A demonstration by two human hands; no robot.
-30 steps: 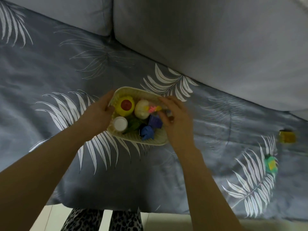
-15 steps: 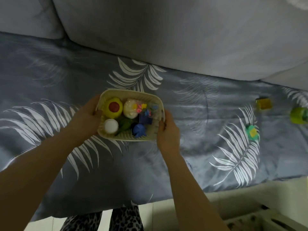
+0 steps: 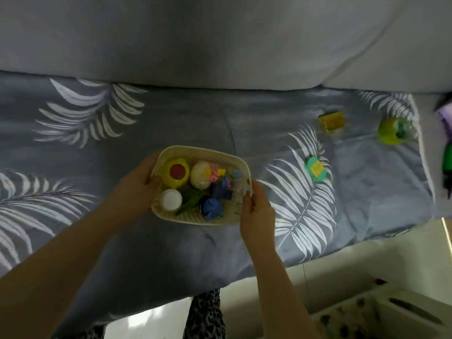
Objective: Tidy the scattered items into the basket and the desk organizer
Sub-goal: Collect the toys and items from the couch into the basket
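My left hand (image 3: 137,189) and right hand (image 3: 255,215) grip the toy-filled basket (image 3: 208,152) by opposite rims; I should keep it level so nothing spills.

Both arms reach forward from five and seven o'clock. The left hand (image 3: 133,189) grips at nine o'clock, thumb hooked inward; the right hand (image 3: 256,211) grips at three o'clock, fingers curled.
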